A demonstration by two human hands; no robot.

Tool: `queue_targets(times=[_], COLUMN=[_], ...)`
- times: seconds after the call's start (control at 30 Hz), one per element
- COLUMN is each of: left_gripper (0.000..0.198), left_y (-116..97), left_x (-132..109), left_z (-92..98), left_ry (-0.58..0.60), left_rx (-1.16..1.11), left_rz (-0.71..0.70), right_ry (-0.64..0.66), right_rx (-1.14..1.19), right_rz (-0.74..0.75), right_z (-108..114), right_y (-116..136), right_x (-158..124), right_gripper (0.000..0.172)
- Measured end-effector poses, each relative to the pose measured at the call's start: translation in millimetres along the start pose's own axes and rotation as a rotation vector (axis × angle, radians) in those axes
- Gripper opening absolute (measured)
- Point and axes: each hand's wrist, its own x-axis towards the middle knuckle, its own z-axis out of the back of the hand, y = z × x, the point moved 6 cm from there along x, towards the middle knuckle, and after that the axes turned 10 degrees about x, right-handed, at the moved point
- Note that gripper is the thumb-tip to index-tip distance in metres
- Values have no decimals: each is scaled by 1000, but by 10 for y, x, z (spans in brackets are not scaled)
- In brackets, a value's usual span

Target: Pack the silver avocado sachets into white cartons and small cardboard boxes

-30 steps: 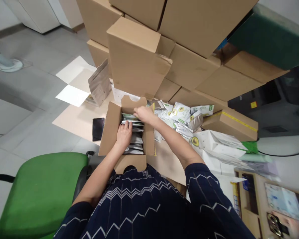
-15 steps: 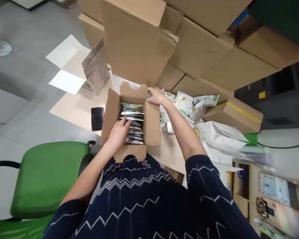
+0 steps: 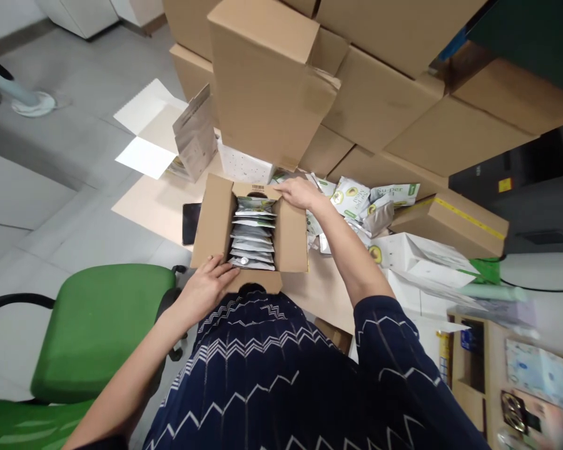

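Note:
An open cardboard box (image 3: 212, 224) sits in front of me, holding a row of several white and green pouches (image 3: 253, 240) standing on edge. My left hand (image 3: 208, 285) rests on the box's near left corner, fingers curled over the near flap. My right hand (image 3: 298, 192) lies on the far right corner, fingers pressed on the far flap, which is folded down. A loose pile of the same avocado-print pouches (image 3: 356, 203) lies to the right of the box.
Large stacked cardboard boxes (image 3: 356, 81) rise behind the box. A black phone (image 3: 191, 222) lies left of it, with a brown paper bag (image 3: 196, 134) behind. A green chair (image 3: 94, 325) stands at left; a flat taped carton (image 3: 455, 220) at right.
My left hand left the pouches inside the box and moved to its near left corner. My right hand shifted from inside the box to the far right corner; the far flap went down.

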Motion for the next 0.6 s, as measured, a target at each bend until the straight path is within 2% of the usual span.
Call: queue_targets(times=[0.07, 0.13, 0.27, 0.33, 0.47, 0.6], left_gripper=[37, 36, 56, 69, 76, 81], left_y=[57, 107, 175, 134, 49, 42], left_x=[87, 190, 343, 401, 479, 472], left_z=[19, 51, 135, 151, 159, 254], left_ry=[-50, -102, -234, -273, -317, -314], left_rx=[-72, -111, 53, 156, 217, 232], left_rz=[37, 133, 526, 635, 666, 669], right_ry=[12, 37, -3, -71, -150, -169], right_rx=[-26, -24, -43, -122, -250, -172], right_rz=[-25, -47, -115, -169, -262, -328], right_z=[-24, -51, -52, -39, -37, 35], right_y=[1, -2, 69, 144, 298, 310], right_x=[-35, -48, -27, -11, 17, 24], right_gripper=[46, 43, 42, 43, 59, 80])
